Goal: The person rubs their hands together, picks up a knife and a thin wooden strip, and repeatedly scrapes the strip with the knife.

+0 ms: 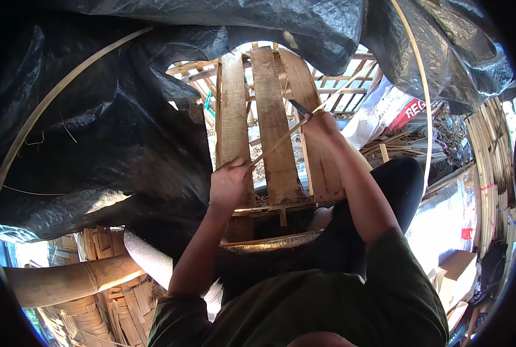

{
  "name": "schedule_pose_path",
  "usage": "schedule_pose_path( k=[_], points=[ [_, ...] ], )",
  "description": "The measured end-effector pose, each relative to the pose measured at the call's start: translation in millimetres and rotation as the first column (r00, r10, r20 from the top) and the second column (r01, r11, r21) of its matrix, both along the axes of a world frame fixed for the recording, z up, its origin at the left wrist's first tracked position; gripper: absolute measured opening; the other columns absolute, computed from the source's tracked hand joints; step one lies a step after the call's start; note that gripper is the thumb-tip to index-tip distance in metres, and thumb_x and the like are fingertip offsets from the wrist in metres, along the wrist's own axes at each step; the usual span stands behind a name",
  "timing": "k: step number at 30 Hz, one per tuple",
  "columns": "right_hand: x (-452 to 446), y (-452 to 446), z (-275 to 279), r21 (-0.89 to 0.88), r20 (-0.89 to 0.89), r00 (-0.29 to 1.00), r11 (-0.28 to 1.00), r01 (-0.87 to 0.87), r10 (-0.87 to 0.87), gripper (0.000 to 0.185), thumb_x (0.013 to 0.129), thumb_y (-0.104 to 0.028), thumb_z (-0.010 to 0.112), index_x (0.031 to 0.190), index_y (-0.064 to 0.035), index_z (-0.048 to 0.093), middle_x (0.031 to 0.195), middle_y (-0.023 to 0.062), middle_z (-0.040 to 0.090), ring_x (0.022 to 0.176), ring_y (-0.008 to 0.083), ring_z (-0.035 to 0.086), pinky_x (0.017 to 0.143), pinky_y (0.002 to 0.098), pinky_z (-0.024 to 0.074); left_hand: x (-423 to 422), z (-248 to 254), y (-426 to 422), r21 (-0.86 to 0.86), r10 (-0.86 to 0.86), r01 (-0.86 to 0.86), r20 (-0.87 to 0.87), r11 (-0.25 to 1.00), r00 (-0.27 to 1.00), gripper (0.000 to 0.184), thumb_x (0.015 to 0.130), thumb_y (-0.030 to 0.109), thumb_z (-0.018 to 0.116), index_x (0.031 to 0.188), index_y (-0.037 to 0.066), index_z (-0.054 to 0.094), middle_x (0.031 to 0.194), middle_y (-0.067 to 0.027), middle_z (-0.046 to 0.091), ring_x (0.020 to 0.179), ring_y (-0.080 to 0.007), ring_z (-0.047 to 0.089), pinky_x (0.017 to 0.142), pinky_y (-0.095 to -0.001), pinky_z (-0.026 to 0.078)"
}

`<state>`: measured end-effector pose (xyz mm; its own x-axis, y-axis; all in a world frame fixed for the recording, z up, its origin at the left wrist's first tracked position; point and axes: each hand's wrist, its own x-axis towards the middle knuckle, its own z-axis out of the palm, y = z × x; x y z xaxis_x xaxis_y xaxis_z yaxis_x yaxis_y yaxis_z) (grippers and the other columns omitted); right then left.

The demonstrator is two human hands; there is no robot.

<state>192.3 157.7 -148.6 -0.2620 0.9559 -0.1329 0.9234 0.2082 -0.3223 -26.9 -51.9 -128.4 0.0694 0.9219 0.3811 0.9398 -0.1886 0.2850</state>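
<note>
My left hand (229,184) is closed on the lower end of a thin bamboo strip (277,144), above the wooden planks. Farther up, my right hand (322,126) is closed round a knife, whose dark blade (297,107) points up and left from the fist. The strip slants up from my left hand to my right hand, and beyond it a pale length runs on to the upper right. The blade lies close to the strip; I cannot tell whether its edge touches. The knife's handle is hidden in my fingers.
Several wooden planks (274,124) form a bench ahead. Black plastic sheeting (90,127) hangs left and above, with curved bamboo strips across it. A printed white sack (385,113) lies right. A thick bamboo pole (75,281) and woven baskets (127,309) stand lower left, bundled strips (489,173) far right.
</note>
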Motion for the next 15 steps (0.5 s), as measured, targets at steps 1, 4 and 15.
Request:
schedule_pose_path(
  k=[1, 4, 15],
  points=[
    [-4.0, -13.6, 3.1, -0.005, -0.070, 0.997, 1.000, -0.012, 0.012, 0.039, 0.099, -0.030, 0.048, 0.093, 0.0022, 0.070, 0.084, 0.0249, 0.070, 0.078, 0.0375, 0.071, 0.065, 0.0466, 0.0567, -0.3, 1.0, 0.0, 0.000, 0.003, -0.003, 0.000, 1.000, 1.000, 0.014, 0.092, 0.022, 0.065, 0.087, 0.009, 0.067, 0.080, -0.0073, 0.059, 0.071, -0.0287, 0.066, 0.061, -0.0402, 0.054],
    [-26.4, -49.1, 4.9, -0.046, 0.033, 0.988, 0.988, -0.147, 0.149, 0.040, 0.100, -0.031, 0.047, 0.097, 0.0014, 0.069, 0.085, 0.0248, 0.070, 0.079, 0.0365, 0.071, 0.065, 0.0468, 0.0568, 0.2, 0.9, -1.3, -0.058, 0.018, -0.019, -0.013, 0.998, 1.000, 0.013, 0.091, 0.023, 0.065, 0.090, 0.010, 0.069, 0.080, -0.0078, 0.060, 0.071, -0.0294, 0.066, 0.061, -0.0408, 0.054],
    [-30.2, -55.9, 18.2, -0.067, -0.017, 0.988, 0.986, -0.153, 0.152, 0.047, 0.098, -0.035, 0.044, 0.096, 0.0044, 0.070, 0.088, 0.0267, 0.070, 0.085, 0.0383, 0.072, 0.074, 0.0478, 0.0576, -6.5, 4.2, 3.8, -0.124, 0.086, -0.072, 0.104, 0.990, 0.991, 0.018, 0.089, 0.026, 0.070, 0.099, 0.012, 0.075, 0.079, -0.0094, 0.062, 0.072, -0.0322, 0.066, 0.065, -0.0432, 0.054]
  ],
)
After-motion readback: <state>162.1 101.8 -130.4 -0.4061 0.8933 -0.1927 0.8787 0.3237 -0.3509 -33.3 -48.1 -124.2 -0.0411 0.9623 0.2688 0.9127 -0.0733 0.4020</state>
